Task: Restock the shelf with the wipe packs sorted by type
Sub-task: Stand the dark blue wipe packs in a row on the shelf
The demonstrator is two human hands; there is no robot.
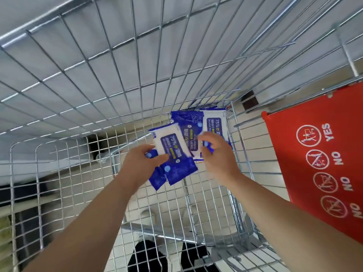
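Note:
Several blue-and-white alcohol wipe packs lie in the far right corner of a wire shopping cart (59, 146). My left hand (141, 163) grips a white-topped pack (172, 142) with a dark blue label, holding it with darker blue packs (180, 171) beneath it. My right hand (218, 152) reaches over another white-and-blue pack (214, 122) and pinches its near edge with curled fingers. A dark blue pack (186, 122) lies between the two white ones. The pile's lower layers are hidden.
The cart's wire walls rise on all sides around both arms. A red plastic child-seat flap (318, 154) with YES/NO pictograms stands at the right. Beige floor tiles and black shoes (149, 256) show through the cart's mesh bottom.

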